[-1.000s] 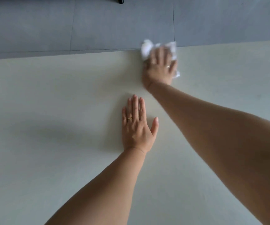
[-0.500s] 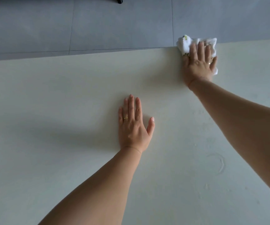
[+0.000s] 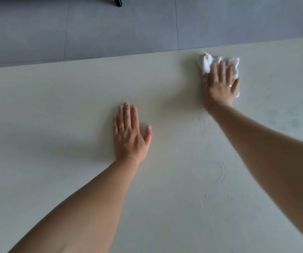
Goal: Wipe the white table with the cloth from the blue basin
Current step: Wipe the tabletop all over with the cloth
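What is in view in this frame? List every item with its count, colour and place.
table: 1, white, fills the lower three quarters of the view
cloth: 1, white with a small yellow-green mark, bunched on the table near its far edge, right of centre
water marks: several, faint, one ring-shaped, on the table's right half
floor: 1, grey tiles, beyond the table's far edge
furniture leg: 1 shown clearly, black, on the floor at the top edge
left hand: 1, flat on the table, centre, fingers straight
right hand: 1, pressing on the cloth, fingers straight
rings: 2, one gold on the left hand, one on the right hand
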Motion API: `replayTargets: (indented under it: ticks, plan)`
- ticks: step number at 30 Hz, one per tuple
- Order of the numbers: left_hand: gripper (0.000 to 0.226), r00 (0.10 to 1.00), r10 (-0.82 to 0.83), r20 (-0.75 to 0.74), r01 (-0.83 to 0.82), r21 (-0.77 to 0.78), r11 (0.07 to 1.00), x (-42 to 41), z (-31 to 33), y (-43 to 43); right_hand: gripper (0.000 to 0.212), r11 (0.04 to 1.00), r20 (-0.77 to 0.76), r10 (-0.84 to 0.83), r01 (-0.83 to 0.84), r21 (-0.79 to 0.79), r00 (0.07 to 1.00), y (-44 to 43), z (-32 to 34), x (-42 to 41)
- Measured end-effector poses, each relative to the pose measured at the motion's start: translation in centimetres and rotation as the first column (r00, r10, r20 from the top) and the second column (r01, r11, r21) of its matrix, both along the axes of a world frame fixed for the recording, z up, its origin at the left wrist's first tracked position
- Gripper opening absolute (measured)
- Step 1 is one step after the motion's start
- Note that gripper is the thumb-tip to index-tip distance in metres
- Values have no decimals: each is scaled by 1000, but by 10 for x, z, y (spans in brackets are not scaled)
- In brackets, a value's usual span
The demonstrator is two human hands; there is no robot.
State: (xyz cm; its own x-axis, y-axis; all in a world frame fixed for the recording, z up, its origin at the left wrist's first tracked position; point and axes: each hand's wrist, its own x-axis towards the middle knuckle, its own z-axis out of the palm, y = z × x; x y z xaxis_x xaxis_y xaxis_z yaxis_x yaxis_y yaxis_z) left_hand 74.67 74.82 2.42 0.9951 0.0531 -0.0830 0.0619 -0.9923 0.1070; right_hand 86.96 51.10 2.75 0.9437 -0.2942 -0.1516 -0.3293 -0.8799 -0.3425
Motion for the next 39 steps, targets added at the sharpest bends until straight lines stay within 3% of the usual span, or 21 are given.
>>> replayTargets:
  ticks: [1,3,5,7,9,11,15,18,20,22,24,26,28,30,35,39]
  plan:
    - [75,1000,0,-7,0,11,1000,0,0,0,56,1000,8,10,-10,9,1000,19,0,-11]
    - [73,1000,-1,-24,1,31,1000,0,-1,-1,56,979,30,203,-203,-4,979,60,-2,-42]
    - [72,999,-7,-42,8,38,999,0,0,-1,55,895,12,447,-446,-19,895,72,-1,-71]
    - [73,998,-11,-55,14,52,999,-1,3,-1,54,830,14,558,-558,-26,830,45,1,-76]
    - [74,1000,18,-22,-17,55,998,-5,9,-3,54,868,27,497,-496,-26,868,6,2,-73]
    - [73,997,61,36,-62,11,998,-19,16,-10,54,953,-3,303,-303,-5,953,-25,2,-71]
    - [71,999,-41,17,43,-99,994,-75,14,-49,55,999,-45,-10,11,34,999,8,4,-83]
    - [69,998,-57,-8,56,-92,994,-93,3,-60,57,979,-21,206,-205,20,978,59,2,-124]
    - [68,999,-43,-8,43,-67,997,-91,0,-59,55,900,-20,437,-437,-2,899,58,2,-147]
    - [68,998,-59,-27,56,-79,995,-91,2,-57,53,826,-2,563,-563,-11,826,31,3,-150]
    - [68,998,-59,-27,56,-90,994,-91,2,-58,53,852,17,523,-523,-24,852,-5,4,-146]
    - [68,999,-51,-18,49,-93,994,-91,1,-59,54,940,-1,341,-341,1,940,-32,5,-144]
    - [67,999,-45,-6,44,-94,995,-91,0,-59,53,991,-25,137,-137,7,990,-27,4,-147]
    - [67,999,-43,-2,42,-105,994,-90,0,-59,54,998,-49,61,-59,28,997,4,6,-162]
    - [63,999,-38,21,40,-150,988,-89,2,-60,55,885,-81,465,-465,11,882,31,12,-229]
    - [63,998,-43,37,49,-168,985,-90,2,-59,56,876,-83,479,-482,-24,874,7,21,-238]
